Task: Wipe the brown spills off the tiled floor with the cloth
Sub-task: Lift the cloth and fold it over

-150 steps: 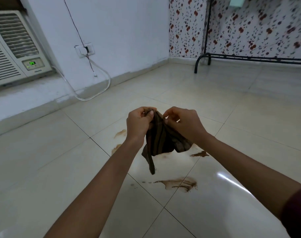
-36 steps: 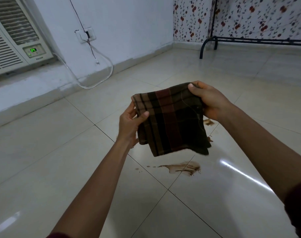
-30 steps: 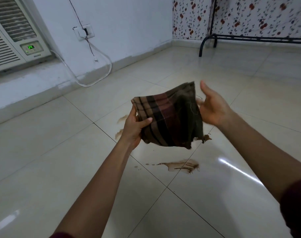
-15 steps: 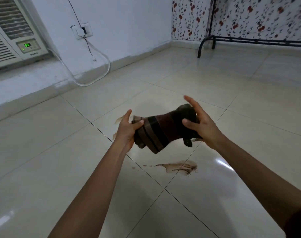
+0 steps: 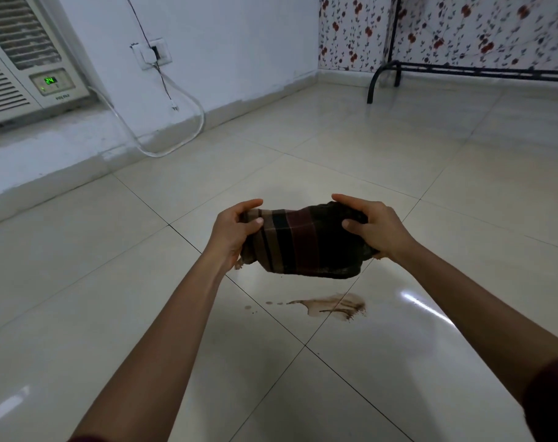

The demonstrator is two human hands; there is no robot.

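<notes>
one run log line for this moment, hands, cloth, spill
left hand: gripping cloth end | right hand: gripping other end | dark plaid cloth: bunched, held above floor | brown spill on glossy tile: unwiped

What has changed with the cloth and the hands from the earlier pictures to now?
The right hand let go briefly, then regripped; with the left hand, it gathered the brown checked cloth into a bundle. The streaky brown spill on the cream tiled floor remains unwiped.

A dark plaid of brown, maroon, black and tan bands is shown by the cloth (image 5: 303, 242), above cream glossy floor tiles (image 5: 80, 266) marked by a brown spill (image 5: 331, 307), with red-flowered white wallpaper (image 5: 462, 30) beyond.
</notes>
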